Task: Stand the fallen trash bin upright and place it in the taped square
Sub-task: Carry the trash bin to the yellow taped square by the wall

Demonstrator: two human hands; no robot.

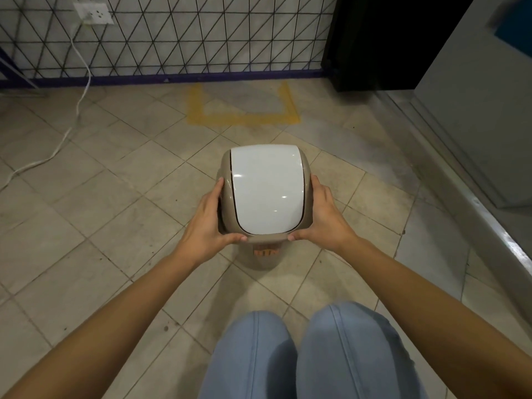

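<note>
Tiled floor (115, 211); trash bin (266, 194) upright on it, short of the taped square (243, 118), whose far edge is hard to make out. Bin's body mostly hidden under its white lid. Left hand (205, 223) and right hand (325, 217) grasp the bin's rim sides.

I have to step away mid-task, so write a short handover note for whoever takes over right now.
Left hand and right hand: each grips one side of the trash bin, fingers wrapped on its rim.
Bin: upright, white lid up, on the tiled floor short of the taped square.
Done: bin stood up.
Left: carry it forward and set it inside the yellow tape by the wall.
</note>
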